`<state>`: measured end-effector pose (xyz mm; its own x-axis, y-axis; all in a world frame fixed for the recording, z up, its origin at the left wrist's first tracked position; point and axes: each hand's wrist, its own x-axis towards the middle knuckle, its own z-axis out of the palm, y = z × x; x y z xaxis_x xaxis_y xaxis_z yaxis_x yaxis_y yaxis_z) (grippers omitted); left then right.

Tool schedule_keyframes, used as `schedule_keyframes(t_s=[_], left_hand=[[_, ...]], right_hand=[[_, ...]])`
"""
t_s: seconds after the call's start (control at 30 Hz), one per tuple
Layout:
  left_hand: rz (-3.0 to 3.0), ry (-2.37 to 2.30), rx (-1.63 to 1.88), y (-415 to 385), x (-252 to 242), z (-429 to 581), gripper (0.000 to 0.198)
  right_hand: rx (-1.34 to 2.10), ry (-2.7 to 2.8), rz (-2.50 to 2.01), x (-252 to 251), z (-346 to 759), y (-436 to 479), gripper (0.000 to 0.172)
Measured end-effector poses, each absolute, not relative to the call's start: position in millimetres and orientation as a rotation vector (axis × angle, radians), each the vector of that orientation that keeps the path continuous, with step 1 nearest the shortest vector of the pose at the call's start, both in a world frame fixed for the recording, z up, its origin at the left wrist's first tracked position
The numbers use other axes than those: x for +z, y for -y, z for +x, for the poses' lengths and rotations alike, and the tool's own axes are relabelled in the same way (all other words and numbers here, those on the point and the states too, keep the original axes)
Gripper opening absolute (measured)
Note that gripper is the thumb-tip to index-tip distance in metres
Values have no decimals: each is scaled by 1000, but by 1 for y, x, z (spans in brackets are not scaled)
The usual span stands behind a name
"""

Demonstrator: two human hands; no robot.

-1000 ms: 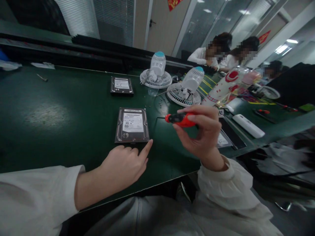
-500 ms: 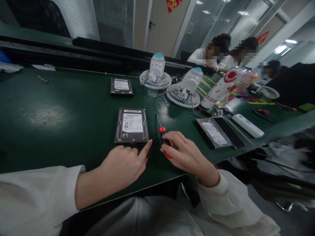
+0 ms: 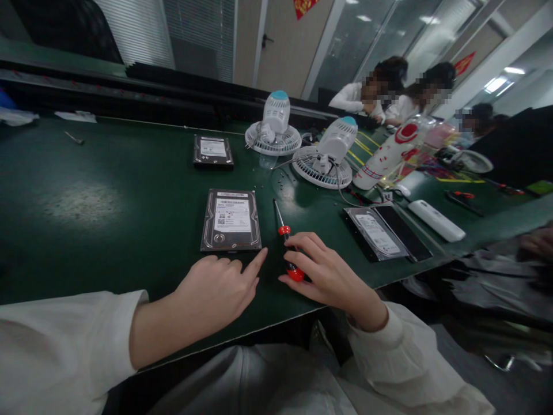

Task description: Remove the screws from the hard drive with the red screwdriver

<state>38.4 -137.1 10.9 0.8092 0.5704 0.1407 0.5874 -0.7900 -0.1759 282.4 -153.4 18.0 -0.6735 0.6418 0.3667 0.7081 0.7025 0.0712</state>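
Observation:
A hard drive (image 3: pixel 231 220) lies label up on the green table (image 3: pixel 108 196) in front of me. My left hand (image 3: pixel 216 288) rests on the table just before the drive's near right corner. Its index finger points at that corner, the other fingers are curled, and it holds nothing. A red-handled screwdriver (image 3: pixel 283 230) lies on the table to the right of the drive, its shaft pointing away from me. My right hand (image 3: pixel 324 276) lies over the handle, thumb and fingers closed loosely around it.
A second hard drive (image 3: pixel 213 150) lies farther back. Two small white fans (image 3: pixel 274 129) (image 3: pixel 328 155) lie face down behind it. To the right are another drive (image 3: pixel 375 232), a black phone (image 3: pixel 401 230), a white bar (image 3: pixel 436 220) and a red-and-white bottle (image 3: pixel 389 155). Other people sit at the far end.
My right hand came down from mid-air with the screwdriver and laid it on the table beside the drive. My left hand has not moved.

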Motion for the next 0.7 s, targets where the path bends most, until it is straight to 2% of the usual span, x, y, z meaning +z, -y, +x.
schedule_keyframes(t_s=[0.37,0.5,0.7], left_hand=[[-2765,823,-251,136,9,36,49],[-2752,771,-376,131,28,36,44],[-2636,1387,-206,57,88,56,42]], right_hand=[[-148,2545,-1097,13,287,156,35],[-129,2549,-1080,14,289,153,32],[-145,2589,-1075,19,290,139,29]])
